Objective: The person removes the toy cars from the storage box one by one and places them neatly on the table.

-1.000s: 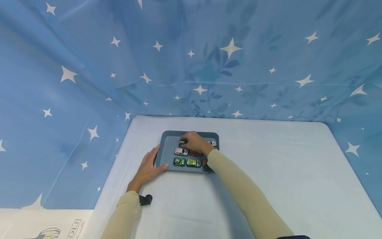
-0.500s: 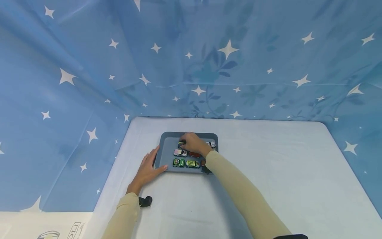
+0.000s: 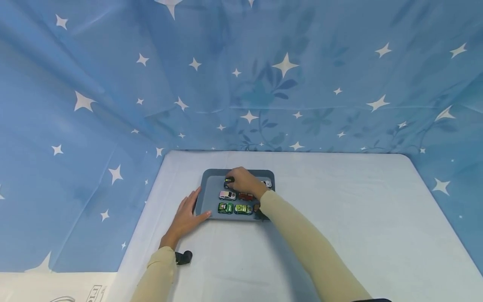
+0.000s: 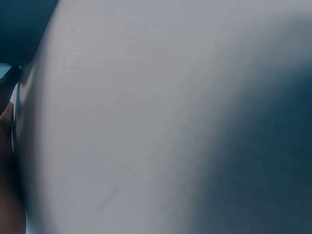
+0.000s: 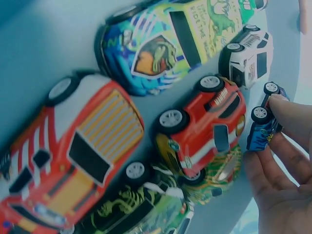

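My right hand (image 3: 244,181) reaches over the grey-blue tray (image 3: 208,203) and pinches a small blue-and-black toy car (image 5: 263,127) between thumb and fingers near the far left part. Close to it, in the head view, sit a white toy car (image 3: 227,195) and a red toy car (image 3: 246,196). A green toy car (image 3: 225,208) and a yellow-green one (image 3: 243,209) line the near row. My left hand (image 3: 185,218) rests at the tray's left near corner, thumb and fingers spread along the rim. Only a sliver of that hand appears in the left wrist view.
Another white toy car (image 3: 266,183) lies at the tray's right, partly behind my right arm. A large red-and-white striped car (image 5: 73,161) fills the right wrist view's lower left. The white table (image 3: 351,201) stretches right, with a blue star-patterned curtain (image 3: 320,84) behind it.
The head view has tilted slightly, so the whole scene sits a little lower in it. Both hands keep about the same places, the right one still pinching the toy car.
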{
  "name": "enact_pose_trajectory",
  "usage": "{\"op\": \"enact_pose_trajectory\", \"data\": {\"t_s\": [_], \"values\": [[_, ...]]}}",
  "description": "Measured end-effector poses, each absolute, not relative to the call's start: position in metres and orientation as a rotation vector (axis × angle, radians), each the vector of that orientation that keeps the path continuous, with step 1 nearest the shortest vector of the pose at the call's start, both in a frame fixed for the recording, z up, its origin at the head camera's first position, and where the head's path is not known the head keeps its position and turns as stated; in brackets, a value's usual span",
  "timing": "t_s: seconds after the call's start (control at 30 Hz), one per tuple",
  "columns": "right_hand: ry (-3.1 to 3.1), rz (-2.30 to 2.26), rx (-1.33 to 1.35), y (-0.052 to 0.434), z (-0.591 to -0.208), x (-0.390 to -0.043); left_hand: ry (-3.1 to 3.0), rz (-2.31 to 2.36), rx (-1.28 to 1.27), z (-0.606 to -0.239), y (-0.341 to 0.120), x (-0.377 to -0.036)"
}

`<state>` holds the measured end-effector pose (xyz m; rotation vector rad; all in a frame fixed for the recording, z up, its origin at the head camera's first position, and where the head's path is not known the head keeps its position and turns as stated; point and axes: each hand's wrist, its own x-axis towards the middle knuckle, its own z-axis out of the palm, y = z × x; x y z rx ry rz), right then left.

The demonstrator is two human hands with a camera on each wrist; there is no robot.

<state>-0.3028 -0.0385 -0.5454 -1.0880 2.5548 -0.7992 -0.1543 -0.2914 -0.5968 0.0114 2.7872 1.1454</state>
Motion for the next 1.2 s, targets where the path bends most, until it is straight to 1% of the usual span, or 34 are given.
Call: {"op": "enact_pose_trajectory", "data": {"t_s": [0.27,0.67,0.9,1.2], "values": [[2.59,-0.734,-1.124,-0.028,-0.531,-0.303,2.789,1.134,0.008,-0.598,-0.29,-0.153],[2.617,-0.809,-1.193,0.006,-0.517,-0.306,2.787,1.134,0.021,-0.593,-0.291,-0.151],[2.593,-0.83,-1.111,0.029,-0.507,-0.305,2.777,1.13,0.013,-0.596,-0.289,-0.151],[2.615,-0.813,-1.102,0.056,-0.503,-0.306,2.784,1.11,0.02,-0.598,-0.291,-0.153]]}}
